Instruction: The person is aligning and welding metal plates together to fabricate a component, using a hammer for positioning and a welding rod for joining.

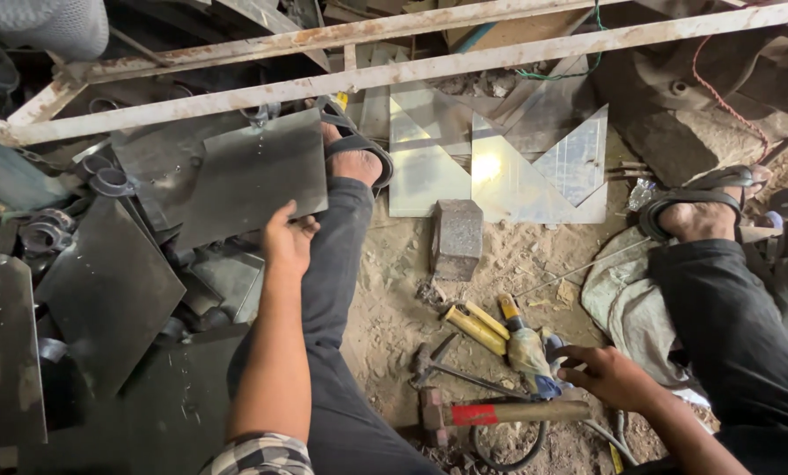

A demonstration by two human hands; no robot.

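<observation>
A grey stone block [456,237] stands on the sandy floor [394,290] before shiny triangular metal offcuts [535,167], with a rusty angle-iron frame [412,70] above, dark steel plates [104,290] at left and a wooden-handled hammer [499,413] lying nearby.

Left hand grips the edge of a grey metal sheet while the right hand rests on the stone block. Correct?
Not quite. In the head view the right hand is at the tools on the sandy ground, fingers on a yellow-handled tool, not the stone block. The left hand does grip the metal sheet.
</observation>
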